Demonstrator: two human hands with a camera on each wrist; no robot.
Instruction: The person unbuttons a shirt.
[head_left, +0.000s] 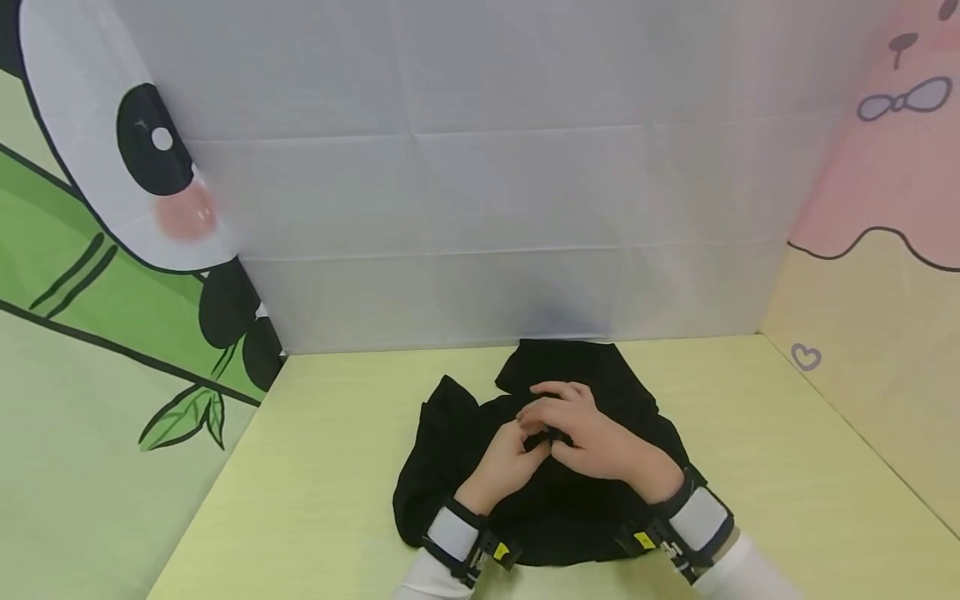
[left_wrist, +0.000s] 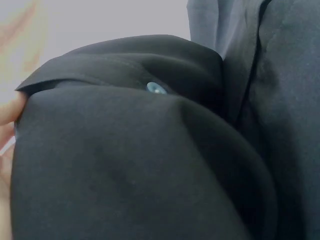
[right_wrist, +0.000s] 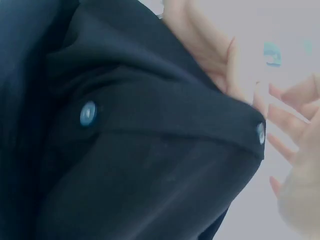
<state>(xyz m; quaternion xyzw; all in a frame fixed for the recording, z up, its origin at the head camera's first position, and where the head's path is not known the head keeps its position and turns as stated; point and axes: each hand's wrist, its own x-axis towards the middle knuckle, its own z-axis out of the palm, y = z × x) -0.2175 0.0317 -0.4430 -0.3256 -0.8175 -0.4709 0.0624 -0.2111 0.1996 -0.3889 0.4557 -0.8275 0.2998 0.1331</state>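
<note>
A dark shirt (head_left: 585, 521) with pale blue buttons lies bunched on the table. My left hand (head_left: 504, 467) pinches the raised edge of its button strip; in the left wrist view the fingers (left_wrist: 10, 111) grip the cloth at the far left. My right hand (head_left: 592, 433) hovers over the same spot, its fingers bent over the left fingertips. In the right wrist view, the right hand (right_wrist: 300, 135) has its fingers spread close to a button (right_wrist: 261, 133) at the fold's end; contact cannot be made out. Another button (right_wrist: 88, 113) sits farther along the strip.
The pale yellow table (head_left: 300, 483) extends around the shirt on both sides. A light grey cloth wall (head_left: 480, 200) stands at the back, with printed panels at left and right. The upper part of the shirt (head_left: 573, 362) reaches near the table's back edge.
</note>
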